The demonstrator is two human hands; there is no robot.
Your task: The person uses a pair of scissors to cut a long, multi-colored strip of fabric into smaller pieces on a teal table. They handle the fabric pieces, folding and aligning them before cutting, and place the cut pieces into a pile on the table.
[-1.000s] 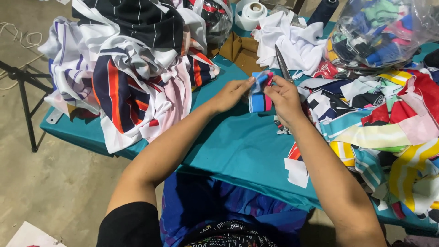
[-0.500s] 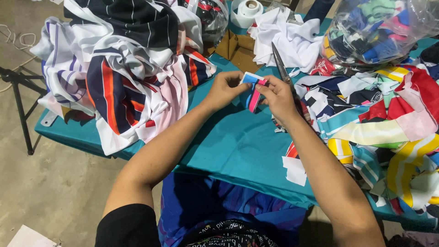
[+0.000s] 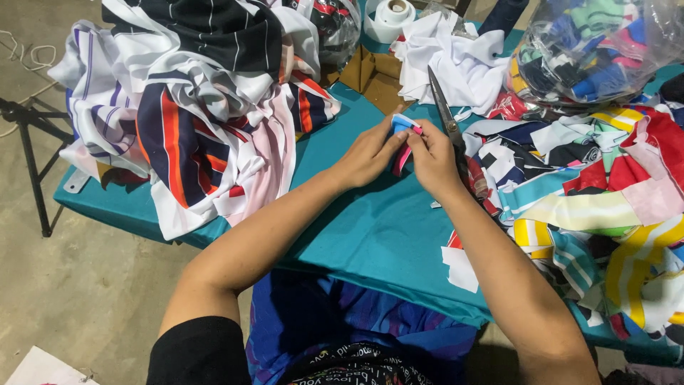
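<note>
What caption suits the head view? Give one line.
Both hands, left hand and right hand, pinch a fabric scrap; scissors in the right.

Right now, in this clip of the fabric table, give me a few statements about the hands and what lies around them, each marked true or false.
1. Both hands pinch one small blue, white and pink fabric piece. True.
2. The scissors lie far off on the left pile. False: they are at the right hand, blades pointing away from the person.
3. The left hand rests flat on the table. False: its fingers grip the fabric piece.
4. The table cover is teal. True.
5. A clear bag of coloured fabric sits at the far right. True.
</note>
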